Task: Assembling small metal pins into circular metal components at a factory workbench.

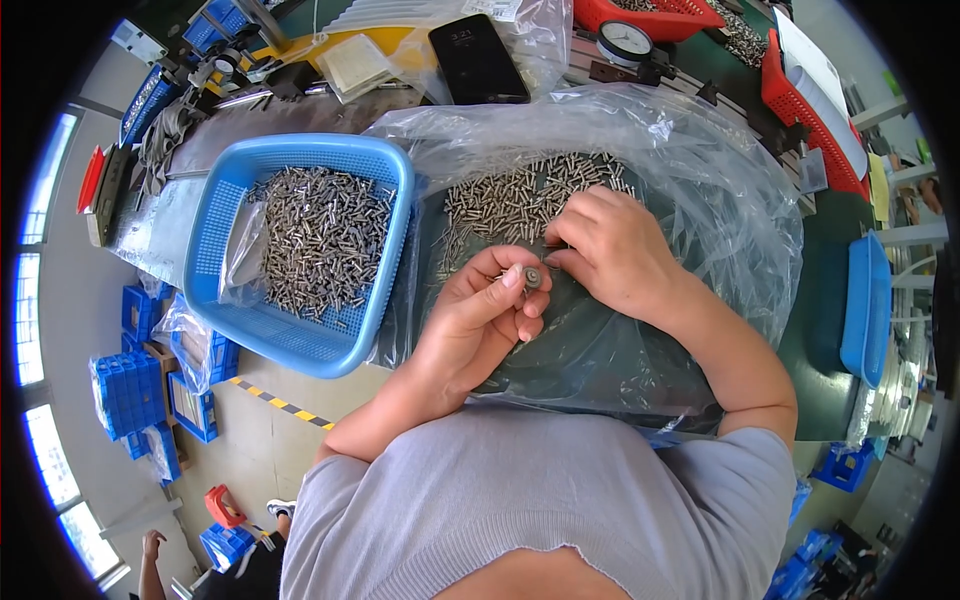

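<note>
My left hand (478, 312) is closed around a small round metal piece (533, 277), its dark centre turned up between thumb and fingers. Thumb and fingertips of my right hand (618, 250) are pinched together just beside it; what they hold, if anything, is too small to make out. Beyond both hands, a loose spread of small metal pins (515, 205) lies on a clear plastic sheet (715, 200). To the left stands a blue plastic basket (345, 362) with a heap of similar metal pins (325, 240) and a clear plastic bag (243, 255) inside.
A black phone (478, 60) and a dial gauge (625, 42) sit at the far side. Red baskets (785, 95) stand at the far right, a blue tray (865, 310) at the right edge. Blue crates (130, 390) are stacked on the floor left; another person's hand (153, 543) shows lower left.
</note>
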The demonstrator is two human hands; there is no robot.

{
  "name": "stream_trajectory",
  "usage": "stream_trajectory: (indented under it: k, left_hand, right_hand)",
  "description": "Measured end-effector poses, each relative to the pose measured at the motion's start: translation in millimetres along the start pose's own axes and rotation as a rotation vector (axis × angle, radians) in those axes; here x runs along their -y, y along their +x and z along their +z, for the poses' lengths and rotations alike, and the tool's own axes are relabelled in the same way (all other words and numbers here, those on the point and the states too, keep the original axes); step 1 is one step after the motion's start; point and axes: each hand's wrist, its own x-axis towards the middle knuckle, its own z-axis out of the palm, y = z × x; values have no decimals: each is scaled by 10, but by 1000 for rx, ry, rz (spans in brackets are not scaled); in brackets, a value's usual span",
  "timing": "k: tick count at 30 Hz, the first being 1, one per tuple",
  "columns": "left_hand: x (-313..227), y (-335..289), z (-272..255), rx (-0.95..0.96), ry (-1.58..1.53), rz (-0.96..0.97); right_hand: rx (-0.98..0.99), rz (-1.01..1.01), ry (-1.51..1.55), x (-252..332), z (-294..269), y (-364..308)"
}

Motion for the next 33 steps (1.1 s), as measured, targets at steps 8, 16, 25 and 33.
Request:
stream_trajectory:
  k: [8,16,25,33]
  left_hand:
    - [4,1,0,0,0,-9]
    - [-19,-8,21,-11,-6,-15]
    - [-16,-7,39,-14,3,-12]
    - [-14,-23,32,-36,13,-31]
  right_hand:
    - [-26,15,134,-31,-31,9]
    - [139,489,930,-26,-258,-10]
    - [107,528,1017,123,-178,-24]
    - [-32,196,733,208,-123,-27]
